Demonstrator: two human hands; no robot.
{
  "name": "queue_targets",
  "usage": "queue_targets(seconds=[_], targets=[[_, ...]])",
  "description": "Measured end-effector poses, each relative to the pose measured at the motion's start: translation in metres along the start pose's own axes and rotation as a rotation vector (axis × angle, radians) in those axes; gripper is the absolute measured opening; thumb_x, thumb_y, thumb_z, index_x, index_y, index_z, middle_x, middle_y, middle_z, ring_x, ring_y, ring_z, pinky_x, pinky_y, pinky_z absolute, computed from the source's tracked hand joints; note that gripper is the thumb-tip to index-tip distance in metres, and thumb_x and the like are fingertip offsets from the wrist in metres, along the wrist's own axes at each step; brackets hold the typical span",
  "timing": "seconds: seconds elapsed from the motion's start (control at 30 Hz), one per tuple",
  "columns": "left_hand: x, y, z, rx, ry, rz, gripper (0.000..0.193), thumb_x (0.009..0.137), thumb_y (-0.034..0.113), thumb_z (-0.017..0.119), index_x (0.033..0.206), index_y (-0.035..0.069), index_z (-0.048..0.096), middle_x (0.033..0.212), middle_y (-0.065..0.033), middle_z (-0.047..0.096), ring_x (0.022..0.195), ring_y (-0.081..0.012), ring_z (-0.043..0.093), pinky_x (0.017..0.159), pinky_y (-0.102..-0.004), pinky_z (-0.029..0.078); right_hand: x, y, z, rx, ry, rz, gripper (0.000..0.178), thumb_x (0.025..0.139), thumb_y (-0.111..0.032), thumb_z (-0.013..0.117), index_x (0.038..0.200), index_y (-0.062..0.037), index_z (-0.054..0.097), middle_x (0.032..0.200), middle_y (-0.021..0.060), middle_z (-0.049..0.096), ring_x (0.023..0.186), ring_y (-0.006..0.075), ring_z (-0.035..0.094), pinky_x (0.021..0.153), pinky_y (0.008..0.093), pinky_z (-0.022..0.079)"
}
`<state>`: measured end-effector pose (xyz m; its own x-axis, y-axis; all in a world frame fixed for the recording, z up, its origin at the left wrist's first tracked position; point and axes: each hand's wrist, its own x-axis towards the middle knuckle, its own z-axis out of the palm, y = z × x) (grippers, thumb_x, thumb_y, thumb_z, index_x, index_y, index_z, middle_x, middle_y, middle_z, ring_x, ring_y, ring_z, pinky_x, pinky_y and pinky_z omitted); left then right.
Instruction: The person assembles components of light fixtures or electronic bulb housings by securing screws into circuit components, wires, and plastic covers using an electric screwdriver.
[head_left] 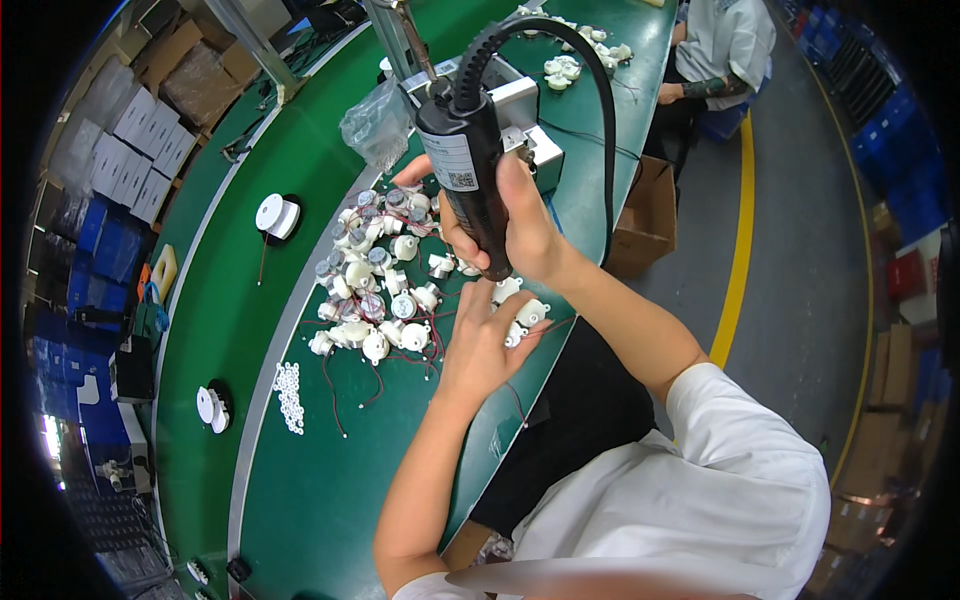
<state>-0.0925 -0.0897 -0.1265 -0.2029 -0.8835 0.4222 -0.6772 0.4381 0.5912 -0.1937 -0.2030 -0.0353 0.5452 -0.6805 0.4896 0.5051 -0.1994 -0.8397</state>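
My right hand (532, 225) is wrapped round a black electric screwdriver (470, 165), which hangs upright with a thick coiled cable at its top. The tool's lower end sits just above my left hand (478, 345), and its bit is out of sight. Between the thumb and fingers of that left hand is a white plastic motor part (528, 316), partly covered by the fingers. Left of both hands lies a heap of small white motors (375, 275), some with grey round faces, trailing thin red and dark wires.
Small white rings (289, 398) lie left of the heap. White round units (270, 214) sit on the green belt. Beyond the heap are a clear plastic bag (378, 122) and a metal device (520, 105). A cardboard box (648, 215) stands right; a co-worker (722, 55) sits beyond.
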Motion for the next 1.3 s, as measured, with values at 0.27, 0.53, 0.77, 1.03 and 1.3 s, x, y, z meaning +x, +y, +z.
queue_targets(seconds=[0.27, 0.53, 0.77, 1.03, 1.3], targets=[[0.003, -0.003, 0.001, 0.013, 0.023, 0.062, 0.04, 0.081, 0.022, 0.085, 0.113, 0.001, 0.073, 0.113, -0.0224, 0.06, 0.099, -0.0396, 0.056, 0.086, -0.0481, 0.05, 0.004, -0.004, 0.005, -0.018, 0.096, 0.05, 0.076, 0.1, -0.063, 0.039, 0.113, 0.0044, 0.072, 0.05, 0.0026, 0.051, 0.041, 0.0083, 0.046, 0.044, 0.0249, 0.038], [0.001, -0.005, 0.002, 0.002, 0.008, 0.04, 0.041, 0.081, 0.023, 0.086, 0.113, 0.001, 0.073, 0.12, -0.0233, 0.06, 0.102, -0.0396, 0.057, 0.088, -0.0483, 0.051, -0.003, 0.007, 0.005, 0.074, 0.043, -0.026, 0.07, 0.102, -0.063, 0.054, 0.13, 0.0003, 0.059, 0.058, 0.0011, 0.052, 0.045, 0.0067, 0.048, 0.044, 0.0234, 0.038], [0.002, -0.002, 0.0, 0.011, 0.004, 0.027, 0.039, 0.082, 0.022, 0.085, 0.113, 0.002, 0.074, 0.119, -0.0205, 0.059, 0.101, -0.038, 0.056, 0.088, -0.0476, 0.05, -0.007, 0.004, 0.002, -0.052, 0.03, 0.004, 0.096, 0.087, -0.089, 0.042, 0.117, 0.0018, 0.057, 0.063, 0.0047, 0.056, 0.048, 0.0074, 0.049, 0.046, 0.0232, 0.041], [0.002, -0.004, 0.001, 0.019, 0.018, 0.036, 0.038, 0.082, 0.021, 0.085, 0.111, 0.001, 0.074, 0.12, -0.0202, 0.059, 0.102, -0.0382, 0.057, 0.088, -0.0478, 0.05, -0.006, 0.007, 0.0, -0.061, -0.007, 0.015, 0.103, 0.084, -0.091, 0.042, 0.122, 0.0039, 0.056, 0.062, 0.0037, 0.055, 0.047, 0.0068, 0.048, 0.044, 0.0227, 0.039], [0.001, -0.003, -0.002, -0.016, 0.006, 0.018, 0.041, 0.079, 0.02, 0.088, 0.114, 0.003, 0.074, 0.128, -0.0222, 0.061, 0.112, -0.0411, 0.057, 0.096, -0.0493, 0.048, 0.0, 0.005, -0.01, 0.217, -0.165, 0.058, 0.076, 0.1, -0.068, 0.048, 0.125, 0.0012, 0.064, 0.057, 0.0028, 0.053, 0.043, 0.0074, 0.047, 0.042, 0.0228, 0.037]])
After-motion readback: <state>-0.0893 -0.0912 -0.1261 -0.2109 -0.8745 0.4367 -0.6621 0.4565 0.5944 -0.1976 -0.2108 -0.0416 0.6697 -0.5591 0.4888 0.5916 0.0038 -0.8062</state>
